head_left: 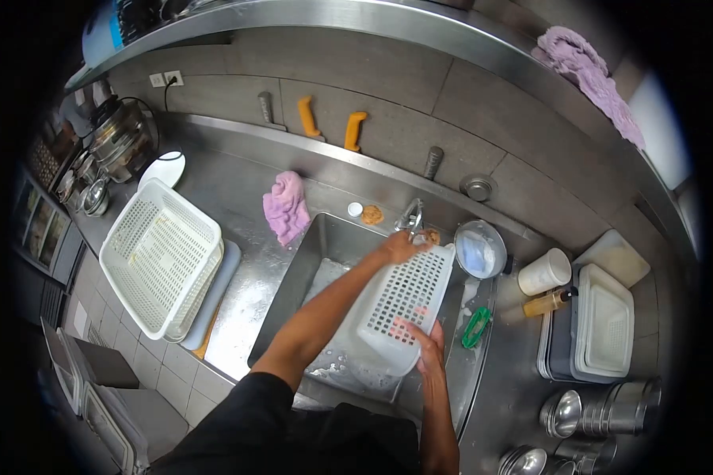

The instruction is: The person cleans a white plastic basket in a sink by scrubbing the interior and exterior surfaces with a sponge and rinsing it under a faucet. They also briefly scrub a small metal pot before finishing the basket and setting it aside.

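A white perforated plastic basket (408, 297) is tilted on its side over the metal sink (287, 297). My right hand (429, 347) grips its near rim, with fingers over the side wall. My left hand (404, 248) reaches across to the basket's far end, just below the faucet (412, 214). Its fingers look curled, and a small tan thing (431, 237) shows at their tips; what they hold is not clear. Behind the sink lie a tan scrubber (372, 214) and a round white lid (355, 209). Wet suds show on the sink floor.
Left of the sink stands a larger white basket (162, 253) beside a pink cloth (287, 207). On the right are a clear bowl (480, 249), a green scrubber (476, 328), a white tub (544, 271), an amber bottle (548, 302), stacked trays (606, 321) and metal bowls (564, 413). Knives with orange handles (355, 131) stand behind.
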A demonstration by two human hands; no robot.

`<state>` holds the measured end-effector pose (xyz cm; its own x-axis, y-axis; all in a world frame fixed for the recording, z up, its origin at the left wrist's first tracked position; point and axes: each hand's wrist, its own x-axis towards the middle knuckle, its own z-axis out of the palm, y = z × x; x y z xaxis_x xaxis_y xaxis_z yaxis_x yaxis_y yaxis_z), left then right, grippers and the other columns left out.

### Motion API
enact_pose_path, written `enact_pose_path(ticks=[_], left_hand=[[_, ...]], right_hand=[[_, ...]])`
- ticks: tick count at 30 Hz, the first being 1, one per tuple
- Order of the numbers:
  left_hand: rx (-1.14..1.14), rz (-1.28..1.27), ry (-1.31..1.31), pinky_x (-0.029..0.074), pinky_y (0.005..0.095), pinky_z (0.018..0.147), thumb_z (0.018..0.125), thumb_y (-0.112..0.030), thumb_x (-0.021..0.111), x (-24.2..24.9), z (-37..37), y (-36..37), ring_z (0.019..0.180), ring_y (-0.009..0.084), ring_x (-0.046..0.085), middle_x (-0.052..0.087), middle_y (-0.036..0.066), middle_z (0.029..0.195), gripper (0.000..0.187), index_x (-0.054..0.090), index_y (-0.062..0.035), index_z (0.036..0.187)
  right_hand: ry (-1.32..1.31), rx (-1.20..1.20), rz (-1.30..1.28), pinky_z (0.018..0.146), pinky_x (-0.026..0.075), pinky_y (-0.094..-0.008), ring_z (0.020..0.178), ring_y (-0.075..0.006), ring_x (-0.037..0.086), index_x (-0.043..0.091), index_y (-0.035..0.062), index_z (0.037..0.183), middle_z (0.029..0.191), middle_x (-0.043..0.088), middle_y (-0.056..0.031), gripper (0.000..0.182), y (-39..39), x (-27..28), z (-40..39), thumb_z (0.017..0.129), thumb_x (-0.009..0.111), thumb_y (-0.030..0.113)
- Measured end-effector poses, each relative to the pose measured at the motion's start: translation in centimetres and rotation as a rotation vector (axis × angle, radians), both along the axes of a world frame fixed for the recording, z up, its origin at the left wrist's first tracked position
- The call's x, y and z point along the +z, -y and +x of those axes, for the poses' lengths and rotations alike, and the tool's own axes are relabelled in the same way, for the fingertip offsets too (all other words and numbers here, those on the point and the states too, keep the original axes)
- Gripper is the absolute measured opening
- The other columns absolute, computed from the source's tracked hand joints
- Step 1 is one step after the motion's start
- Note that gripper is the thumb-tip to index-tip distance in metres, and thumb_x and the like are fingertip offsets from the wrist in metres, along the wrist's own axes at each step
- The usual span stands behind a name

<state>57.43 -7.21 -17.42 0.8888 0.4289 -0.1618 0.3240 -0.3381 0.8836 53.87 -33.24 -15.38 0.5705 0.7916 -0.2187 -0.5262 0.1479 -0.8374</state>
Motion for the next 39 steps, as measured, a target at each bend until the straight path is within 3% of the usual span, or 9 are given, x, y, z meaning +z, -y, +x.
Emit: enact_pose_path(ticks=[6,10,12,16,18,29,33,37,39], left_hand=[[-0.065,0.409,-0.245,0.046,0.0474,0.097,0.097,-0.049,0.041,2.0,0.4,1.8,0.108,0.0386,0.061,0.064,0.024,0.115,0.051,0.056,-0.0168,0.134],[0.185,0.924,0.061,0.025,0.0547,0.112,0.098,-0.029,0.038,1.1,-0.8,8.0,0.132,0.0354,0.043,0.043,0.019,0.145,0.049,0.042,-0.0099,0.143],[0.146,0.853,0.291,0.037,0.0548,0.101,0.092,-0.028,0.052,0.6,-1.1,6.6,0.117,0.0399,0.053,0.054,0.022,0.131,0.051,0.047,-0.0051,0.137],[-0.115,0.59,-0.118,0.047,0.0493,0.094,0.091,-0.042,0.048,3.6,-1.8,1.6,0.116,0.0395,0.056,0.059,0.02,0.127,0.04,0.066,-0.0153,0.116],[-0.063,0.097,0.202,0.046,0.0433,0.098,0.09,-0.032,0.047,4.7,-1.9,0.2,0.114,0.0348,0.058,0.065,0.016,0.116,0.038,0.064,-0.0085,0.114],[-0.609,0.27,0.136,0.051,0.0386,0.072,0.072,-0.029,0.081,-2.7,-4.8,-5.2,0.079,0.0257,0.067,0.07,0.009,0.08,0.028,0.072,-0.0074,0.088],[-0.34,0.373,0.166,0.051,0.0426,0.077,0.072,-0.03,0.079,-5.6,-5.0,-4.7,0.087,0.0308,0.067,0.071,0.014,0.087,0.028,0.073,-0.0091,0.089],[-0.015,0.447,0.115,0.05,0.0447,0.081,0.075,-0.023,0.072,-9.2,-3.4,-5.5,0.091,0.0355,0.065,0.067,0.019,0.096,0.025,0.071,-0.0066,0.094],[0.249,0.581,0.202,0.05,0.0455,0.082,0.075,-0.022,0.069,-11.5,-2.6,-5.6,0.092,0.0383,0.064,0.065,0.021,0.096,0.025,0.07,-0.0065,0.095]], right_hand=[[0.008,0.174,0.02,0.084,0.059,-0.0428,0.106,-0.031,0.065,0.042,-0.0042,0.133,0.119,0.061,-0.0213,0.056,1.9,0.4,2.0,0.081,0.063,-0.005],[0.145,0.214,0.005,0.084,0.059,-0.0439,0.104,-0.0321,0.066,0.042,-0.0032,0.131,0.114,0.063,-0.02,0.054,0.1,-3.9,3.2,0.081,0.063,-0.004],[0.23,0.186,-0.059,0.084,0.058,-0.0461,0.103,-0.0352,0.067,0.038,-0.003,0.133,0.112,0.063,-0.0228,0.059,0.1,-5.4,3.6,0.081,0.064,-0.004],[0.006,0.299,-0.107,0.081,0.059,-0.0495,0.097,-0.039,0.067,0.034,-0.0044,0.135,0.11,0.062,-0.0304,0.065,1.8,-0.2,2.4,0.078,0.066,-0.001],[0.012,0.29,-0.057,0.082,0.059,-0.0501,0.098,-0.0377,0.067,0.038,-0.0057,0.13,0.115,0.06,-0.0267,0.058,2.2,0.8,2.0,0.077,0.063,-0.008],[0.452,0.899,-0.532,0.074,0.055,-0.0293,0.083,-0.0161,0.067,0.064,0.0009,0.108,0.096,0.07,-0.0057,0.022,-5.7,-4.6,12.1,0.087,0.068,0.005],[0.477,0.366,-0.219,0.068,0.052,-0.0246,0.078,-0.0104,0.063,0.064,0.0058,0.102,0.089,0.067,-0.0038,0.014,-14.6,-2.7,12.9,0.091,0.067,0.012],[0.207,0.362,-0.212,0.059,0.047,-0.0225,0.068,-0.0105,0.059,0.062,0.0074,0.099,0.081,0.065,-0.0023,0.021,-20.3,-2.6,11.4,0.094,0.065,0.028],[-0.292,0.797,0.086,0.053,0.043,-0.023,0.059,-0.0115,0.054,0.06,0.0105,0.095,0.069,0.058,0.0002,0.031,-21.4,-4.2,13.3,0.096,0.06,0.041]])
